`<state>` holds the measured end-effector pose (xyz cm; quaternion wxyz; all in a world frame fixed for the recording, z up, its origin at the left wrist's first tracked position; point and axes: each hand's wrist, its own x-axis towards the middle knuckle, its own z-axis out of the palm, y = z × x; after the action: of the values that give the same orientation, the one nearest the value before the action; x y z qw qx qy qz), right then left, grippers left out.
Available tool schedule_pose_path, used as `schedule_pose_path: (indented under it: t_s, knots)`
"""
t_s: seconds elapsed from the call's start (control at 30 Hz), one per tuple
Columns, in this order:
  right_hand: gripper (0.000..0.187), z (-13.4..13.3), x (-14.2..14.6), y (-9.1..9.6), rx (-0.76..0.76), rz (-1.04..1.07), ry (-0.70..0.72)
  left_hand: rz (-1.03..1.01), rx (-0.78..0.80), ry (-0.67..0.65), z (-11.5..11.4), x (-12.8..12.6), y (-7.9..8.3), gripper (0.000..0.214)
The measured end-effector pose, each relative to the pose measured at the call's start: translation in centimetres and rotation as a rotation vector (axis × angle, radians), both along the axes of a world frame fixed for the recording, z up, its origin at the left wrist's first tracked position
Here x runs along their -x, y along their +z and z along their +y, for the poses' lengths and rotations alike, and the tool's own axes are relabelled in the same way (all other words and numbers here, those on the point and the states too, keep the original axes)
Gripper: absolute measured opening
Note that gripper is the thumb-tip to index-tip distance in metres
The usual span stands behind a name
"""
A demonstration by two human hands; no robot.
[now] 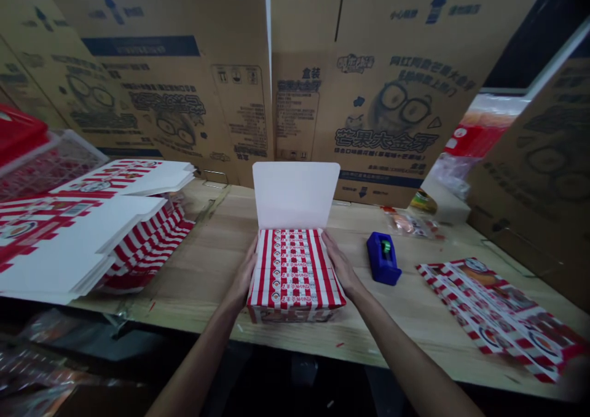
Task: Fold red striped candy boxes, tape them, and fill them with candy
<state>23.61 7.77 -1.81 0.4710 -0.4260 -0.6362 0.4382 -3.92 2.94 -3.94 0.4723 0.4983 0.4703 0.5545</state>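
A red-and-white striped cardboard box (297, 314) stands in front of me near the table's edge. Its plain white lid (296, 194) is raised at the back. A row of striped packets (295, 266) with repeated printing fills it to the top. My left hand (246, 272) lies along the box's left side, and my right hand (340, 264) presses the right side, so the box sits between both palms. Most fingers are hidden against the sides. To the right of my right hand is a blue tape dispenser (383, 258) with a green core.
Flat striped cartons (92, 238) are stacked on the left, beside a red crate (21, 137). Printed striped sheets (502, 318) lie at the right. Large brown cardboard boxes (378, 97) wall off the back of the table (203, 269). Small clear packets (408, 221) rest by them.
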Motion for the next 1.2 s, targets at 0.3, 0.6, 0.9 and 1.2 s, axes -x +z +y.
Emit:
schedule_pose_path:
  t_s: [0.3, 0.6, 0.9, 1.2]
  knots:
    - [0.096, 2.1, -0.2, 0.0, 0.014, -0.036, 0.055, -0.108, -0.034, -0.037, 2.4, 0.3, 1.0, 0.095]
    - [0.068, 3.0, -0.8, 1.1, -0.054, 0.072, 0.213, -0.183, -0.144, 0.021, 4.3, -0.5, 1.8, 0.089]
    - [0.054, 3.8, -3.9, 0.1, -0.026, -0.214, 0.188, -0.09, -0.042, 0.04, 4.0, 1.7, 2.2, 0.035]
    - [0.04, -1.3, -1.6, 2.8, -0.424, -0.667, 0.164, 0.925, -0.302, -0.105, -1.0, -0.8, 5.3, 0.033]
